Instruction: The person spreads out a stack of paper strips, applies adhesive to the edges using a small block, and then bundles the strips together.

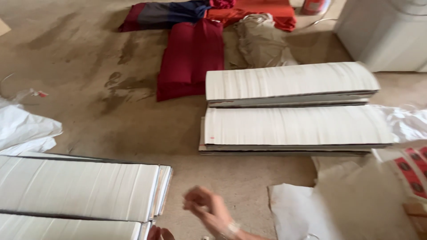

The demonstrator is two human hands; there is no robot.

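Blurred right hand (205, 205), left cut off.

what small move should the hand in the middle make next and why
Probably a short reach left: the hand hangs loosely curled over bare floor, holding nothing, and the nearest stack of white sheets lies just to its left. Which hand it is cannot be told, though fingertips show below the stack.

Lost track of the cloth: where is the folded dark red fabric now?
The folded dark red fabric lies on the floor at upper centre of the head view, just left of the far white paper stack.
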